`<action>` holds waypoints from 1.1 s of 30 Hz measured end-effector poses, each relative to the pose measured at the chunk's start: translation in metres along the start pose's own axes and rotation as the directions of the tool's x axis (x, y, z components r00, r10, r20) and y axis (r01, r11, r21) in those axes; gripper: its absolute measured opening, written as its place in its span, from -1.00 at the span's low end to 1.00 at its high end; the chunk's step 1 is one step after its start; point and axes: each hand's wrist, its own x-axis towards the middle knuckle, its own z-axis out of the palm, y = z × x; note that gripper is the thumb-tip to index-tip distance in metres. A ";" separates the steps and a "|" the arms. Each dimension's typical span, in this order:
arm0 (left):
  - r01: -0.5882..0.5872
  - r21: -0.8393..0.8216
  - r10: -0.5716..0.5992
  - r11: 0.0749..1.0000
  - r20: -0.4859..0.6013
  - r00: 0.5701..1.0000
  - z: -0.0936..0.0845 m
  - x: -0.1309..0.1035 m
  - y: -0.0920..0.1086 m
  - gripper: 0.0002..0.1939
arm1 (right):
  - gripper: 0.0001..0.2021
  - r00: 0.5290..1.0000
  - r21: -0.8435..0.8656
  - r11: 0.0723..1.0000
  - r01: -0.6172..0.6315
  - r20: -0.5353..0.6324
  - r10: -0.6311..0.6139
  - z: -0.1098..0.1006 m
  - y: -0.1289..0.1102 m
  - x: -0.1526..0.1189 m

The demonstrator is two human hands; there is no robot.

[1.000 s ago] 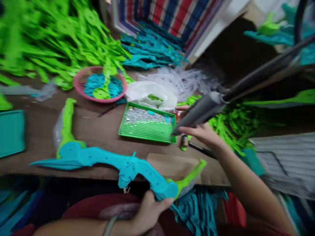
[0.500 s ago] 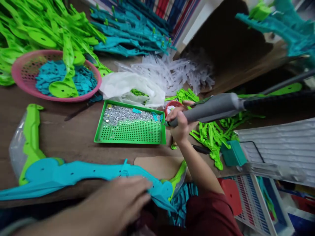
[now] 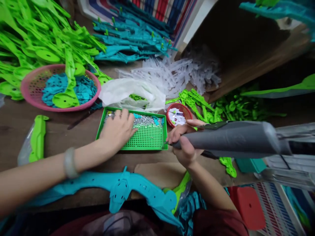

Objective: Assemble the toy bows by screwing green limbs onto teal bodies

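Note:
My left hand (image 3: 116, 128) reaches over the left part of a green perforated tray (image 3: 147, 137), fingers bent down onto small silver screws (image 3: 147, 120) and thumb apart. Its fingertips are partly hidden, so anything under them does not show. Wrapped round a grey power screwdriver (image 3: 228, 137) is my right hand (image 3: 185, 149), with the tool's tip at the tray's right edge. Nearest me lies a long turquoise plastic part (image 3: 98, 179) with a slotted turquoise piece (image 3: 119, 191) at its middle. A green end piece (image 3: 183, 183) joins it on the right.
A pink basket (image 3: 29, 95) of turquoise pieces stands left, below heaped green parts (image 3: 46, 36). Behind the tray are a white plastic bag (image 3: 110, 93), clear plastic parts (image 3: 164, 72) and turquoise parts (image 3: 133, 46). A small red basket (image 3: 188, 111) sits near the screwdriver.
My left hand has moved from above the turquoise part forward into the screw tray. The slotted turquoise piece now shows on the long part. The screwdriver, still in my right hand, appears lower and nearer.

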 end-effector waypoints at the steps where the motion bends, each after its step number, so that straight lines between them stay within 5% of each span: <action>1: 0.027 0.013 -0.027 1.000 0.010 1.000 0.001 -0.003 -0.004 -0.56 | -0.80 1.000 -0.007 1.000 -0.007 0.002 0.007 -0.002 -0.002 -0.002; 5: 0.099 -0.009 -0.098 0.995 0.011 0.995 0.007 0.000 -0.009 -0.49 | -0.86 0.999 0.015 1.000 -0.016 -0.046 0.017 -0.002 -0.007 -0.005; 9: 0.104 -0.127 -0.112 0.986 -0.054 0.992 0.019 0.016 0.010 -0.53 | -0.88 0.995 0.101 0.995 0.024 -0.100 -0.014 0.005 -0.004 -0.009; 13: -0.026 -0.251 -0.015 0.968 -0.158 0.987 0.034 0.029 0.023 -0.63 | -0.73 0.997 0.142 0.990 0.024 -0.081 -0.012 0.006 0.004 -0.018; 16: -0.244 -0.269 0.199 0.932 -0.183 0.963 0.040 0.037 0.027 -0.77 | -0.69 0.997 0.154 0.988 0.009 -0.077 0.003 0.005 0.009 -0.024; 21: -0.660 -0.274 0.631 0.699 -0.196 0.750 0.033 0.043 0.031 -0.96 | -0.67 0.995 0.135 0.991 -0.025 -0.097 0.038 0.000 0.012 -0.026; 24: -0.762 -0.257 0.742 0.595 -0.191 0.643 0.025 0.040 0.020 -0.89 | -0.67 0.993 0.136 0.990 -0.033 -0.109 0.048 -0.004 0.013 -0.025; 26: -0.786 -0.247 0.771 0.566 -0.180 0.611 0.020 0.035 0.001 -0.81 | -0.64 0.991 0.150 0.988 -0.037 -0.122 0.056 -0.006 0.013 -0.024; 29: -0.778 -0.195 0.773 0.597 -0.122 0.623 0.014 0.026 -0.035 -0.75 | -0.56 0.991 0.182 0.983 -0.032 -0.124 0.055 -0.009 0.011 -0.021; 33: -0.607 -0.026 0.607 0.794 -0.005 0.795 0.008 0.014 -0.066 -0.67 | -0.59 0.990 0.193 0.979 -0.067 -0.107 0.088 -0.009 0.009 -0.019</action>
